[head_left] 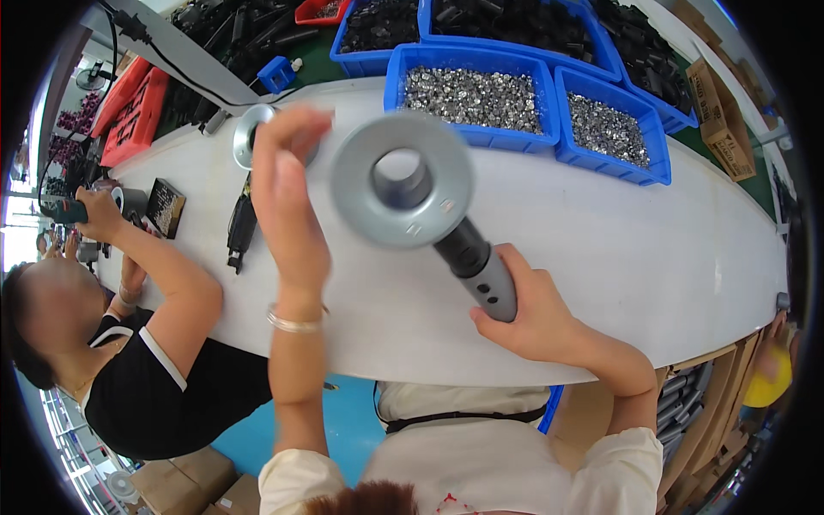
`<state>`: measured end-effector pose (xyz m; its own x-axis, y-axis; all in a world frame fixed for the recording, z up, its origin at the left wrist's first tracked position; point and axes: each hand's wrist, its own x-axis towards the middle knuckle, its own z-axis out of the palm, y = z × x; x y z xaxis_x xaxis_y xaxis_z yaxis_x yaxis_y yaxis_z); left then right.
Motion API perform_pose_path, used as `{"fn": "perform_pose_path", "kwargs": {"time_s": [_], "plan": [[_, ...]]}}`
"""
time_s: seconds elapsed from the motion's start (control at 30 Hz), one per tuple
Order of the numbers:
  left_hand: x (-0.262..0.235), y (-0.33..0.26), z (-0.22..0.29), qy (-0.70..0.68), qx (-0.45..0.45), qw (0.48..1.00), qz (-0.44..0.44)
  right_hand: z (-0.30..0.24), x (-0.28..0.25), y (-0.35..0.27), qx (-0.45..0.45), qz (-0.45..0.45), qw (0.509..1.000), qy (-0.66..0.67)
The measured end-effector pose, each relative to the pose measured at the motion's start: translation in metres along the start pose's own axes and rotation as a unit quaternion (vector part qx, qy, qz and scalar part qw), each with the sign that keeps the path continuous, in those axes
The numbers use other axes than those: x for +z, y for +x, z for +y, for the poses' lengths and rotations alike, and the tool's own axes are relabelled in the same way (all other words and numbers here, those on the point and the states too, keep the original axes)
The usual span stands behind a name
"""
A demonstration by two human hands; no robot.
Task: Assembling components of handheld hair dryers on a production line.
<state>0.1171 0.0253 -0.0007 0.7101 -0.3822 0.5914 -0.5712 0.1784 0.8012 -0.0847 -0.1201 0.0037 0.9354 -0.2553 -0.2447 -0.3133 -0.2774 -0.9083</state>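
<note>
My right hand [536, 313] is wrapped round the grey handle of a hair dryer [493, 287], held up above the table. The dryer has a black neck, dark buttons on the handle and a wide silver-grey round head with a hole through it. My left hand [296, 193] is raised just left of that head, its fingers loosely bent and apart, with nothing seen in it. A gap shows between this hand and the head. Behind my left hand, a similar round grey head [244, 142] rests on the table, partly hidden. Below it lies a black handle part [241, 230].
Blue bins [524, 142] of small shiny metal parts stand along the far side of the white table [601, 257], with bins of black parts behind. At left, a co-worker's hand [101, 215] holds a power screwdriver [64, 211], near a small dark box [166, 209]. Cardboard boxes [721, 120] stand far right.
</note>
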Motion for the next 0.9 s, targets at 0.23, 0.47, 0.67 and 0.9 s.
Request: {"fn": "perform_pose_path", "kwargs": {"time_s": [0.23, 0.47, 0.67, 0.9], "plan": [[0.022, 0.031, 0.021, -0.208, -0.057, 0.918, -0.333, -0.005, -0.005, -0.004, 0.116, -0.249, 0.932, 0.238], [0.033, 0.013, 0.016, -0.253, -0.150, 0.894, -0.337, 0.000, 0.014, -0.011, 0.066, -0.081, 0.994, 0.028], [0.031, 0.006, 0.009, -0.237, -0.007, 0.923, -0.303, 0.002, 0.015, -0.009, 0.045, -0.119, 0.986, 0.104], [0.042, -0.014, -0.045, -0.243, -0.153, 0.952, -0.101, 0.019, 0.002, 0.039, -0.069, -0.064, 0.995, -0.035]]}}
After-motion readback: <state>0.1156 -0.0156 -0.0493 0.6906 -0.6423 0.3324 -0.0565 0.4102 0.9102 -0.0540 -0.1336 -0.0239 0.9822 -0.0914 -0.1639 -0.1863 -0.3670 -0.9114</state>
